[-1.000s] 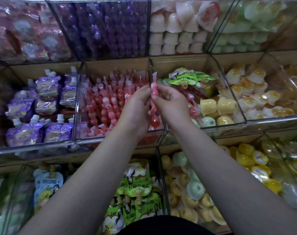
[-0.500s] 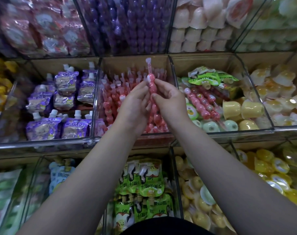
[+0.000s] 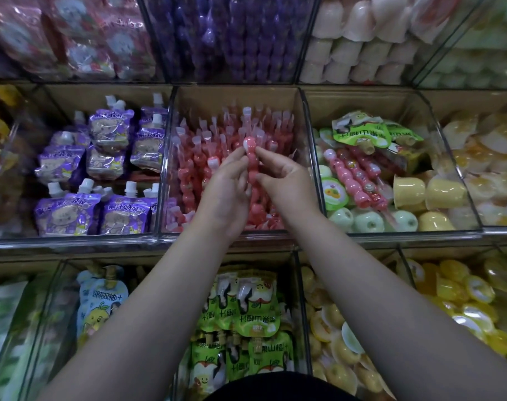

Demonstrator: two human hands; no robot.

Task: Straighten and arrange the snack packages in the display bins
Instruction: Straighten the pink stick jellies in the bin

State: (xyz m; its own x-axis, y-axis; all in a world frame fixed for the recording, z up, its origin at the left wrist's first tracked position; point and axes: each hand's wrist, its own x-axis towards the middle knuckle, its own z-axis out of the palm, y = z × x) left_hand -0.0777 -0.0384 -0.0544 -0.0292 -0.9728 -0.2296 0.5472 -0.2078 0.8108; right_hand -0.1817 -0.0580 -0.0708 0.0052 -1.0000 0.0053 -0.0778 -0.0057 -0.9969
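While I look down through the head view, my left hand (image 3: 226,192) and right hand (image 3: 287,183) both pinch one pink beaded jelly stick (image 3: 250,153) with curled fingers (image 3: 238,159), holding it upright over the packed row in the middle bin (image 3: 237,95). My guess at the risk: the slick film slips from this light pinch, or pushing it down knocks neighbouring sticks askew. Stray pink sticks (image 3: 355,176) lie in the right-hand bin.

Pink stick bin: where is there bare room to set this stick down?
Your left hand and right hand hold the stick over tightly packed pink sticks. Only bare patch: the brown strip at the bin's back, beyond their tips. Front and sides are crowded.
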